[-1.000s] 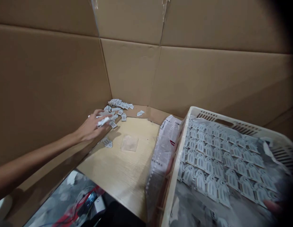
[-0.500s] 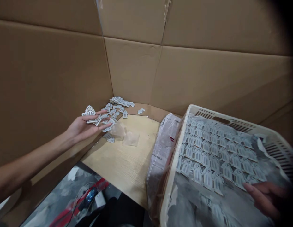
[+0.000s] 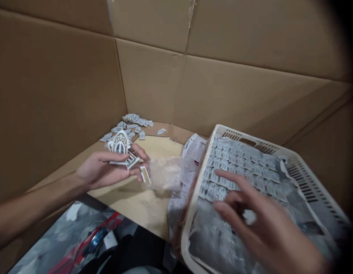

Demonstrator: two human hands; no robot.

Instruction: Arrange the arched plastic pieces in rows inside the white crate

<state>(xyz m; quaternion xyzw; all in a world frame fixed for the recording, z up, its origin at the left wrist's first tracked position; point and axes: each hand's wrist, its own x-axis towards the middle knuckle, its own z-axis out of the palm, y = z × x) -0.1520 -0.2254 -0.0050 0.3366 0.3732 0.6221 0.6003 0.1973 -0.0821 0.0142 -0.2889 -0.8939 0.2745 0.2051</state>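
Observation:
My left hand [image 3: 100,171] is closed around several small white arched window-shaped pieces [image 3: 120,144] over the board. The top one faces me upright and shows gold scrollwork; others stick out between the fingers at angles. My right hand [image 3: 262,220] hovers over the cream plastic basket [image 3: 188,219], index finger and thumb apart, the other fingers curled, with nothing visible in it. Inside the basket, rows of similar arched pieces [image 3: 252,177] lie on a grey lining sheet. My right hand hides part of the nearest rows.
Loose arched pieces [image 3: 136,121] lie heaped in the far corner against tall cardboard walls [image 3: 150,80]. A clear plastic bag [image 3: 166,171] rests on the wooden board [image 3: 136,203], beside printed paper [image 3: 190,152]. Below the board's edge are a red item [image 3: 65,264] and cables.
My left hand has moved right and nearer with the pieces, away from the heap. My right hand has come left, farther into view over the basket. The view has shifted slightly.

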